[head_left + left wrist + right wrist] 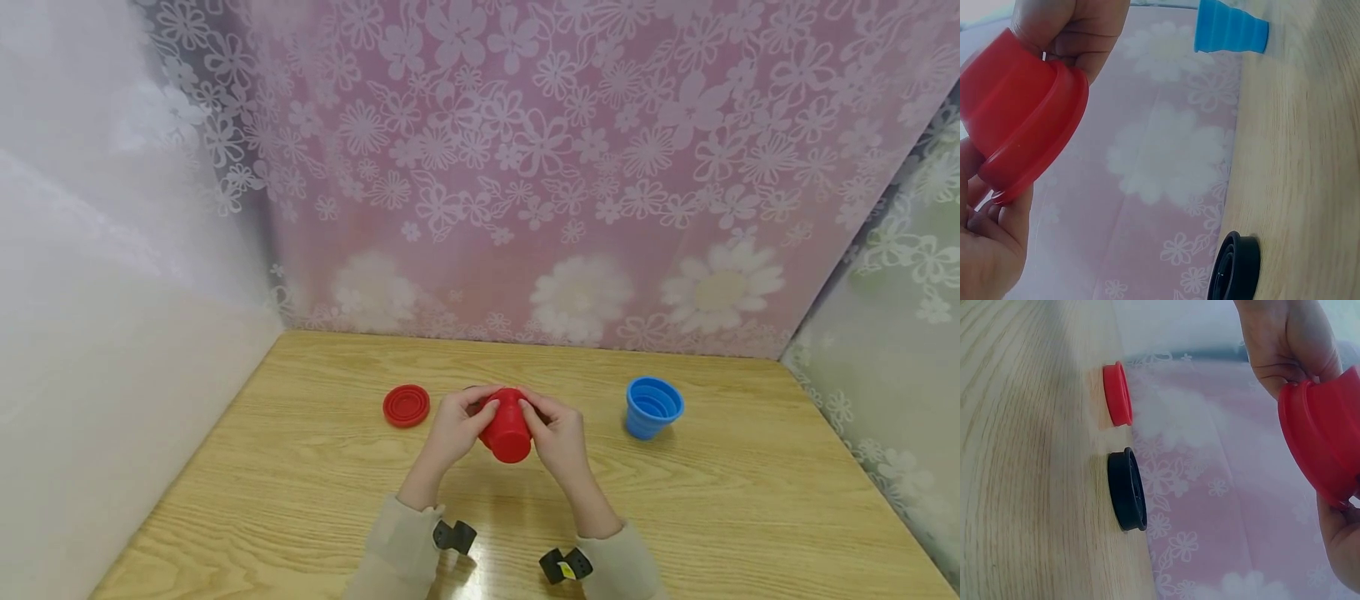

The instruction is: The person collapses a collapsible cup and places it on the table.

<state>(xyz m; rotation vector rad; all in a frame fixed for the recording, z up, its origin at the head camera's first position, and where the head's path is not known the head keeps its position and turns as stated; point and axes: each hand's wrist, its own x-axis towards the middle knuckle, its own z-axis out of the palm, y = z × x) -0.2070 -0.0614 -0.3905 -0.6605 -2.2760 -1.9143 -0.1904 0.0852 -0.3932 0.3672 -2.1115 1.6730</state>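
Observation:
Both hands grip a red collapsible cup (510, 433) above the middle of the table, its narrow base tipped toward me and its wide rim facing away. My left hand (459, 423) holds the cup's left side, thumb on the wall and fingers at the rim. On the opposite side my right hand (557, 429) grips it the same way. The left wrist view shows the stepped wall of the red cup (1019, 106), partly stretched out. A second red collapsible cup (407, 406) lies folded flat left of the hands. To the right stands a blue collapsible cup (651, 408), extended and upright.
A black collapsible cup (1126, 490) lies folded flat behind the hands, mostly hidden in the head view. Wood-grain table (300, 500) lies under everything. A pink flowered curtain (480, 167) closes off the back, with pale sheets at both sides.

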